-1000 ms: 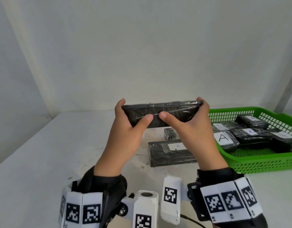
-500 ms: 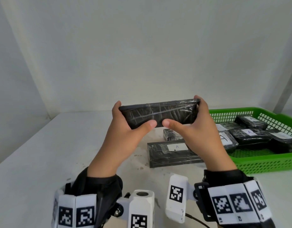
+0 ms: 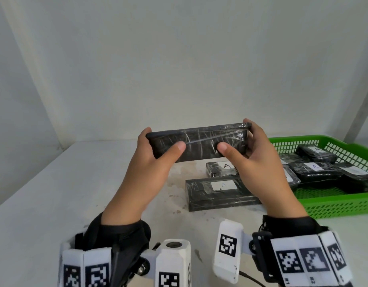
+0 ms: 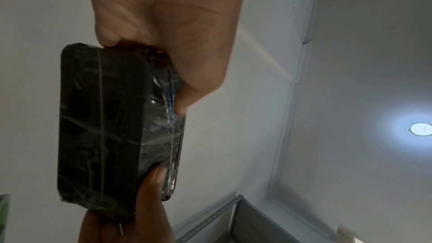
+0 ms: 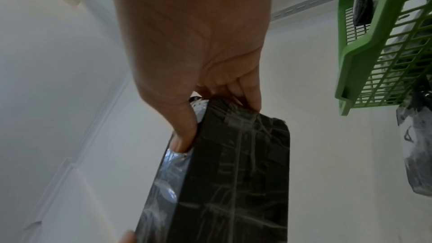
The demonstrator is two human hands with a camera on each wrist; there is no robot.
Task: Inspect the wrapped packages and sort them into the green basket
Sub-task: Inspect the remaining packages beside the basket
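A long black package wrapped in clear film [image 3: 199,142] [image 4: 105,127] [image 5: 229,182] is held up above the table, lengthwise between both hands. My left hand [image 3: 156,154] [image 4: 163,47] grips its left end, thumb on the near face. My right hand [image 3: 253,154] [image 5: 198,73] grips the right end the same way. Two more black packages lie on the table below: a long one [image 3: 218,193] and a small one [image 3: 219,169], each with a white label marked A. The green basket [image 3: 334,206] [image 5: 364,47] at the right holds several labelled packages.
The white table [image 3: 54,193] runs back to a pale wall; its left half is bare. A grey post [image 3: 363,114] stands behind the basket. Wrist-worn cameras with black-and-white markers sit at the bottom of the head view.
The held package has been tipped a little in my hands, and my thumbs have drawn slightly apart on its near face. Everything on the table stays where it was.
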